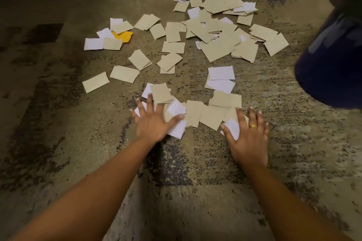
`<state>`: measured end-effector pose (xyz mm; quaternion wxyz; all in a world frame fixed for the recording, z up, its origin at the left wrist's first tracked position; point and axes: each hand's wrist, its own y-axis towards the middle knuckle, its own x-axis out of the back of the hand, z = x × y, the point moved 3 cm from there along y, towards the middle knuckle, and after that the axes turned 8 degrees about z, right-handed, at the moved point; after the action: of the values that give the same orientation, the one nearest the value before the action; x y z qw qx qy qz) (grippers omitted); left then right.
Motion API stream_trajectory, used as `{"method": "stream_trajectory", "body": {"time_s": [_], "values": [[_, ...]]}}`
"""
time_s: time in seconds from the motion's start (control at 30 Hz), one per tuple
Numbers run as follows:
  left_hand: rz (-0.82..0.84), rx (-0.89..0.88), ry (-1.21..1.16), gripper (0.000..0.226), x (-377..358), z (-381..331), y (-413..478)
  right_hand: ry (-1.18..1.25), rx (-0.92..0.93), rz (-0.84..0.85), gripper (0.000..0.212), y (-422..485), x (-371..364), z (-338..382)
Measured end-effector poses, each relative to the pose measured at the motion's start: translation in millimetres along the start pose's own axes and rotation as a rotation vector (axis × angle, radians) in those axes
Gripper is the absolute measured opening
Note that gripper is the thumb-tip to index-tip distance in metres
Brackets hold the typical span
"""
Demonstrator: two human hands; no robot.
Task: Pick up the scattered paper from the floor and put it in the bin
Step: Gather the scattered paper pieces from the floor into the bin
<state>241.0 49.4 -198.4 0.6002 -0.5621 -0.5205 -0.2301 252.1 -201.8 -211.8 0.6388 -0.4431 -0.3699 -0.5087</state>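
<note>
Both palms down on the carpet (82, 143), fingers spread and straight. Nothing gripped in either.

Left hand (151, 123): flat on the left end of the nearest row of scraps, fingertips pressing tan and white pieces. Slightly blurred.

Right hand (247, 137): flat on the right end of the same row, with one white scrap tucked beside the thumb. Ring (253, 125) on one finger.

Paper pieces (195, 37): all on the floor, mostly tan rectangles, some white. The near row between my hands runs left to right. Beyond it the main scatter stretches from near-left to far-right, thickest and overlapping at the far right. Single pieces point every way, with no shared long axis. One yellow piece (123, 36) lies at the far left, half under tan scraps.

Bin (331, 58): dark blue, at the right edge, only partly in view, near the right side of the scatter. Cannot see its opening.
</note>
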Motion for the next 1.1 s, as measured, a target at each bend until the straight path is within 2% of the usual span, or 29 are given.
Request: {"method": "stream_trajectory", "body": {"time_s": [0.17,0.27,0.4,0.5,0.73,0.83,1.1], "values": [[0.13,-0.059,0.03,0.109,-1,-19,-18,0.05,0.019,0.063,0.093,-3,5,1],[0.147,-0.06,0.043,0.106,0,-22,-23,0.085,0.063,0.116,0.101,1,14,9],[0.159,-0.075,0.132,0.093,0,-31,-21,-0.097,0.125,0.351,0.106,25,19,35],[0.169,-0.085,0.18,0.083,-2,-36,-22,-0.28,0.139,0.468,0.1,34,16,44],[0.163,-0.087,0.318,0.062,-10,-51,-33,-0.493,0.22,0.372,0.058,13,11,55],[0.164,-0.075,0.335,0.054,-8,-57,-33,-0.517,0.248,0.359,0.056,12,14,57],[0.185,-0.087,0.337,0.055,-4,-57,-35,-0.546,0.274,0.372,0.054,22,19,61]]}}
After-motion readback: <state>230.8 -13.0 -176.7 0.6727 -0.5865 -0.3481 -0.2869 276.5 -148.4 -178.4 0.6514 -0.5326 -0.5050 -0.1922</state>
